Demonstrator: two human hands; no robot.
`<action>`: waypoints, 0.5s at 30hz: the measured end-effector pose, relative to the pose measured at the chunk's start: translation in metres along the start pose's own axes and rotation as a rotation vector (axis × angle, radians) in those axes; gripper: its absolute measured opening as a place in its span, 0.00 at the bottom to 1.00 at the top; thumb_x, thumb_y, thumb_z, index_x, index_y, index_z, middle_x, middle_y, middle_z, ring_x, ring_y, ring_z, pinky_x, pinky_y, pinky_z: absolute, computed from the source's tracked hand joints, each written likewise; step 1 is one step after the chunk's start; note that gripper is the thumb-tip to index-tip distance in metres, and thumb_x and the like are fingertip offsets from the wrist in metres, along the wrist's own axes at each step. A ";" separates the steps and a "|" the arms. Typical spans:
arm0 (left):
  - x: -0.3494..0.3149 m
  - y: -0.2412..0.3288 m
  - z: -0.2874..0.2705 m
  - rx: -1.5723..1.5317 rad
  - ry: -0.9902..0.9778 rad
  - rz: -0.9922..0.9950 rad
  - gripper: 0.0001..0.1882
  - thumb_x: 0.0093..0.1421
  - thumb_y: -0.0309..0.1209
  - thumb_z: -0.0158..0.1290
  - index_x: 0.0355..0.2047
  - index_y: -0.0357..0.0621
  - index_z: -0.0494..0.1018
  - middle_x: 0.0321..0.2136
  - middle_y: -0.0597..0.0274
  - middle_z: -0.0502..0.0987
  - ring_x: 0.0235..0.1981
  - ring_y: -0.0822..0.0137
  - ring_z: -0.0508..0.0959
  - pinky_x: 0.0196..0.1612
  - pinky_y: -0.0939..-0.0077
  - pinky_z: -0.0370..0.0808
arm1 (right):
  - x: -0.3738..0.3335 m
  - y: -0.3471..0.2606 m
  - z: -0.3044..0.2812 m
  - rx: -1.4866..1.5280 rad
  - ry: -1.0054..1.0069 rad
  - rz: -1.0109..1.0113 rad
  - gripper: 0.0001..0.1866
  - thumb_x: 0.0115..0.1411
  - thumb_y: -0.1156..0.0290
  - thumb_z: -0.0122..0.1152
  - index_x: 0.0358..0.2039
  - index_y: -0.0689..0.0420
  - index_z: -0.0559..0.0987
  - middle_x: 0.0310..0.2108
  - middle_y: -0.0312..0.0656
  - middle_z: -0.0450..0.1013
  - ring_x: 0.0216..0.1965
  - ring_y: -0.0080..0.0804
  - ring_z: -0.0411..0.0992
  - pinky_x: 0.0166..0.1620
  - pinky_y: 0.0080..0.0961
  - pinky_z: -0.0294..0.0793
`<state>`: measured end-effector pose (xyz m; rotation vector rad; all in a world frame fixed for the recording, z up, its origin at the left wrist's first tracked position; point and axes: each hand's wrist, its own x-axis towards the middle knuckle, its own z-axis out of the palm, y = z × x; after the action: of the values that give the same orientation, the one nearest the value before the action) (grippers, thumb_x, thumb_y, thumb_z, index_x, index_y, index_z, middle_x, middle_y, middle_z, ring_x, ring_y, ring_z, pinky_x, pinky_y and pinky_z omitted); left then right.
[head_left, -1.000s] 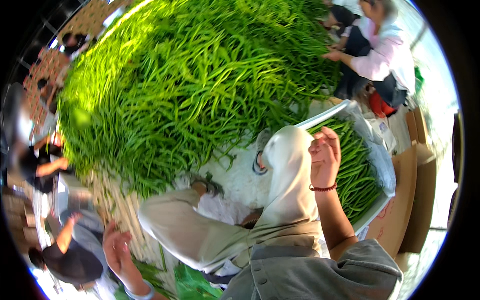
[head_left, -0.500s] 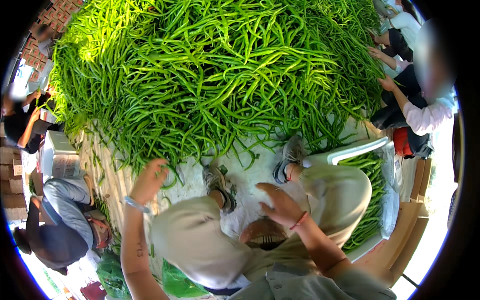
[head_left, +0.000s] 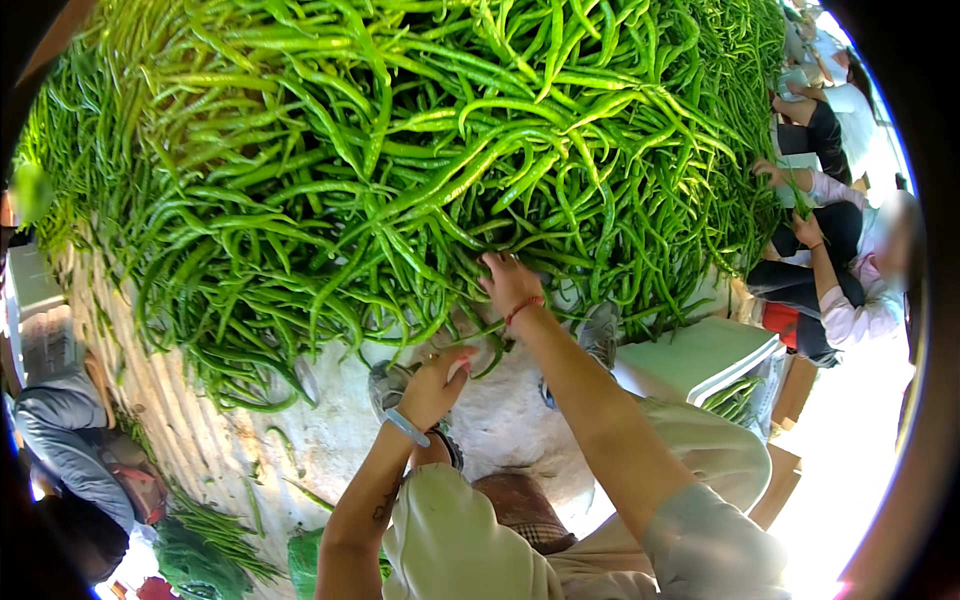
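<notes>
Many green peppers (head_left: 440,190) still lay heaped, some already in a white box (head_left: 688,357); our right hand (head_left: 512,283) touched the heap, our left hand (head_left: 431,387) near, fingers curled (we couldn't tell if gripping).

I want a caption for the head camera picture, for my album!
Right hand at the edge of a big green pepper heap, left hand close by.

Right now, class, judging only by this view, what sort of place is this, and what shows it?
Probably a produce sorting or packing site: there is a huge heap of long green peppers, a white box holding more, and other people sitting along the heap's right edge.
</notes>
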<state>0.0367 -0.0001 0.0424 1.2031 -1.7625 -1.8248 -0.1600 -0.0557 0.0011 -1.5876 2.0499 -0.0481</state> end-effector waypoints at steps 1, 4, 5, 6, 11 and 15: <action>0.006 -0.004 0.003 -0.043 0.034 0.002 0.14 0.54 0.24 0.44 0.42 0.40 0.67 0.35 0.50 0.73 0.37 0.58 0.75 0.39 0.71 0.70 | 0.005 0.004 -0.009 -0.021 -0.059 -0.002 0.17 0.50 0.68 0.55 0.42 0.51 0.69 0.29 0.45 0.71 0.34 0.48 0.70 0.33 0.39 0.71; 0.022 -0.004 -0.008 -0.452 0.071 -0.066 0.16 0.56 0.23 0.44 0.46 0.36 0.63 0.43 0.57 0.69 0.44 0.67 0.71 0.47 0.76 0.67 | -0.012 -0.003 -0.059 0.557 0.217 -0.011 0.13 0.57 0.65 0.51 0.42 0.52 0.73 0.27 0.38 0.75 0.23 0.24 0.70 0.23 0.21 0.67; 0.031 0.003 -0.011 -0.610 0.102 -0.081 0.16 0.57 0.23 0.44 0.47 0.36 0.63 0.43 0.57 0.69 0.44 0.67 0.70 0.47 0.76 0.66 | -0.021 -0.003 -0.083 0.762 0.207 0.016 0.13 0.58 0.65 0.49 0.43 0.55 0.72 0.28 0.39 0.75 0.21 0.20 0.66 0.23 0.16 0.65; 0.034 0.007 -0.014 -0.760 0.135 -0.110 0.16 0.57 0.24 0.43 0.47 0.36 0.62 0.44 0.57 0.69 0.45 0.68 0.70 0.48 0.76 0.65 | -0.030 -0.003 -0.097 0.979 0.188 0.050 0.14 0.59 0.66 0.48 0.43 0.57 0.71 0.30 0.40 0.75 0.19 0.15 0.63 0.22 0.12 0.62; 0.038 0.025 -0.021 -0.648 0.121 -0.034 0.16 0.59 0.25 0.42 0.48 0.36 0.63 0.42 0.58 0.70 0.44 0.70 0.69 0.47 0.78 0.64 | -0.061 0.008 -0.091 1.380 -0.014 0.339 0.20 0.58 0.61 0.50 0.44 0.64 0.68 0.31 0.44 0.73 0.19 0.16 0.64 0.23 0.11 0.64; 0.019 0.009 -0.023 -0.478 0.276 -0.021 0.14 0.59 0.24 0.42 0.46 0.35 0.64 0.40 0.58 0.71 0.43 0.71 0.70 0.46 0.80 0.65 | -0.090 0.010 -0.035 1.169 -0.175 0.496 0.22 0.56 0.67 0.52 0.47 0.66 0.63 0.39 0.48 0.68 0.20 0.22 0.66 0.23 0.15 0.67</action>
<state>0.0402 -0.0311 0.0473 1.2017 -1.0878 -1.8425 -0.1699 0.0190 0.0626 -0.3477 1.6530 -0.7367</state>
